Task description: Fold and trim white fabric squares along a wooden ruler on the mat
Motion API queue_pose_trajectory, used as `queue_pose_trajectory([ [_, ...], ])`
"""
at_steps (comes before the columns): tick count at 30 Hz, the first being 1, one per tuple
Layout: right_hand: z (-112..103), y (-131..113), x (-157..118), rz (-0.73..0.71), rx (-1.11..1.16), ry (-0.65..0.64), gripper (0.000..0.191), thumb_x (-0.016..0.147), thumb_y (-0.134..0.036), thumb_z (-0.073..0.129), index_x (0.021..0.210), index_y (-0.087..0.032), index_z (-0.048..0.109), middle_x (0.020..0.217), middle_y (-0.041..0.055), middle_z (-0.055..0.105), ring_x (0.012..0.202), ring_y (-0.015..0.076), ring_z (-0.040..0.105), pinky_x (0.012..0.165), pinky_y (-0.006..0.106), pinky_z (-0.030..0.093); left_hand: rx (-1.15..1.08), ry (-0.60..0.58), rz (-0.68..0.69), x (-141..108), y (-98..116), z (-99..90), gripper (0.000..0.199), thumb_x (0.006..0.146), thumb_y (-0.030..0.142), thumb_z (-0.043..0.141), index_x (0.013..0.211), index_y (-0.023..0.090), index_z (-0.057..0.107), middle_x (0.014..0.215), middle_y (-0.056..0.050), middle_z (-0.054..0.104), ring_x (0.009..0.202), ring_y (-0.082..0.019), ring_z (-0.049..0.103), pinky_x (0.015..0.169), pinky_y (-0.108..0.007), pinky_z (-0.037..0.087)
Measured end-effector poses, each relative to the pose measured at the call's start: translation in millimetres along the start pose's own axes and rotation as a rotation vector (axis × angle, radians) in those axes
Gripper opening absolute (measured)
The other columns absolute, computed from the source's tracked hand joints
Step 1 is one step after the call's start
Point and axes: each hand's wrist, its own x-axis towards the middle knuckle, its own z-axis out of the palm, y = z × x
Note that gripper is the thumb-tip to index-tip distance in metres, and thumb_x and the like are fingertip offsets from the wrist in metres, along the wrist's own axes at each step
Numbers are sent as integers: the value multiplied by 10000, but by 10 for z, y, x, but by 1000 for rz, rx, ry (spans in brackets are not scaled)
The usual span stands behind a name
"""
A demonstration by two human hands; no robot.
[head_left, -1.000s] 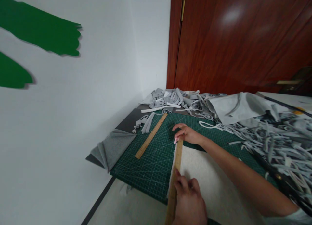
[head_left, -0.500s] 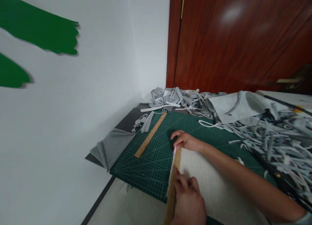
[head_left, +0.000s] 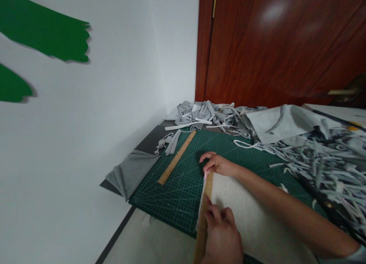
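Observation:
A piece of off-white cloth (head_left: 243,210) lies on the green cutting mat (head_left: 171,199), with a wooden ruler (head_left: 202,222) along its left edge. My left hand (head_left: 223,235), at the bottom, holds the ruler down with bent fingers, the index fingertip on the wood. From the right, my right hand (head_left: 216,165) reaches across the cloth to the ruler's far end. Its fingers are curled and closed at the tips over a small pinkish spot at the cloth's edge; what they pinch is too small to make out.
A second wooden ruler (head_left: 177,157) lies on the mat, left of the hands. Folded grey cloth (head_left: 134,172) sits at the left corner. Grey fabric strips (head_left: 317,165) heap at the right beside black scissors (head_left: 326,203). More scraps (head_left: 197,113) pile up near the wall and door (head_left: 271,47).
Both hands stay in nearly the same place on the ruler and cloth. The whole view has shifted very slightly.

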Motion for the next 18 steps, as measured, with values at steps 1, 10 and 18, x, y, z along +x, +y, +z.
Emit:
queue_pose_trajectory([
  [1,-4,16,-4,2,-2,8,107,789,-201,666,765,-249,758,1048,48,630,1032,202,536,954,410,315,10,8,-10,4,11,40,345,798,252,558,1073,76,668,947,-164,577,1212,-499,291,834,-588,320],
  [10,1,21,17,-11,-18,2,135,800,-194,651,759,-265,758,1041,46,631,1046,208,525,950,422,311,-4,-3,-17,17,25,106,325,789,253,569,1038,79,687,968,-177,574,1210,-505,288,853,-605,307],
  [18,-17,-40,26,-42,-49,-36,147,800,-175,648,785,-274,755,1082,40,596,1073,199,497,962,415,305,28,-10,-40,30,45,159,323,794,220,559,1061,76,673,974,-175,578,1206,-491,315,854,-595,317],
])
